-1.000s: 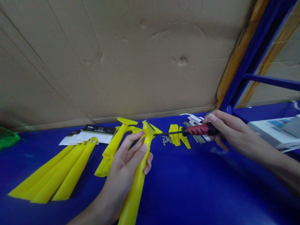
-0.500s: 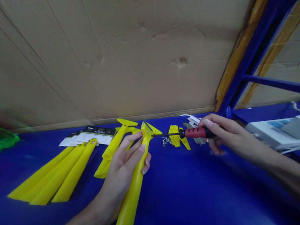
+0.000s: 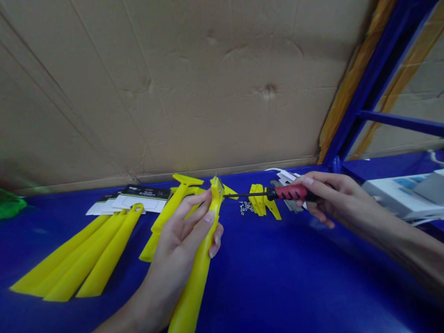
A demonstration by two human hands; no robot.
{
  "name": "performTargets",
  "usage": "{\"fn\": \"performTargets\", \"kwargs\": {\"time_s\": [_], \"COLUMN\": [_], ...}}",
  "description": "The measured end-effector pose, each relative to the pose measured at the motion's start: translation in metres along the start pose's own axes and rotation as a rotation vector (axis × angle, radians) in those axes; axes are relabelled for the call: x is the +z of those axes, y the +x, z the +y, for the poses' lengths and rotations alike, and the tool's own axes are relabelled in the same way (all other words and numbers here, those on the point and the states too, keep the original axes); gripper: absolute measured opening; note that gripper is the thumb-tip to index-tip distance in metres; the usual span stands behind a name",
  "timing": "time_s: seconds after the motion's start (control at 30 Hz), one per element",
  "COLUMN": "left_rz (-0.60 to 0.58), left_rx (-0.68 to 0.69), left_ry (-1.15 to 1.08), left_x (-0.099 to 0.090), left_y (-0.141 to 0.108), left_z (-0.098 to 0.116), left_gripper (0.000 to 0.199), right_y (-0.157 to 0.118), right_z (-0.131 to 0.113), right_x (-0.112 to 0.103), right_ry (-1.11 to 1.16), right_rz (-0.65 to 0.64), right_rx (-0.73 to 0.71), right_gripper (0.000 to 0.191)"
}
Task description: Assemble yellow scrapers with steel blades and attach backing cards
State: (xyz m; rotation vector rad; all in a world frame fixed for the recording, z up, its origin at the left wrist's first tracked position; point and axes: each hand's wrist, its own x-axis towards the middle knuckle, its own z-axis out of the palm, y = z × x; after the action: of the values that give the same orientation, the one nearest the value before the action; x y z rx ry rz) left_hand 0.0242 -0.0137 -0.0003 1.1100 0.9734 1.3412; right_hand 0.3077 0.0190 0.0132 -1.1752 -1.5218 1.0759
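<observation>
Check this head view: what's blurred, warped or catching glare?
In the head view, the green object at the far left is smeared and soft; wide-angle distortion slants the cardboard sheet; the blue tabletop has a pale sheen low right; the left hand with its yellow scraper and the right hand with its screwdriver look fairly sharp.

Left hand (image 3: 176,252) gripped yellow plastic scraper (image 3: 192,290) | right hand (image 3: 330,201) held red-and-black screwdriver (image 3: 291,193), tip right at its head!
</observation>
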Motion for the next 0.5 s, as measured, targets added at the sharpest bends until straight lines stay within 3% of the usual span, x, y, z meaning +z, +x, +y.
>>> {"fn": "performTargets", "kwargs": {"time_s": [0.1,0.3,0.5], "left_rz": [0.018,-0.058,-0.04], "left_rx": [-0.013,-0.087,-0.056], "left_ry": [-0.011,-0.017,-0.031], "left_x": [-0.001,-0.007,-0.005], "left_y": [0.002,0.006,0.007], "left_z": [0.002,-0.008,-0.007], "left_gripper": [0.04,0.042,0.045], "right_y": [0.0,-0.004,-0.005], "right_z": [-0.004,-0.012,-0.008], "right_x": [-0.002,-0.008,0.0], "right_ry": [-0.049,-0.278,-0.195], "right_rz": [0.003,-0.025,-0.027], "right_rx": [-0.034,-0.182,-0.055], "right_gripper": [0.037,0.031,0.038]}}
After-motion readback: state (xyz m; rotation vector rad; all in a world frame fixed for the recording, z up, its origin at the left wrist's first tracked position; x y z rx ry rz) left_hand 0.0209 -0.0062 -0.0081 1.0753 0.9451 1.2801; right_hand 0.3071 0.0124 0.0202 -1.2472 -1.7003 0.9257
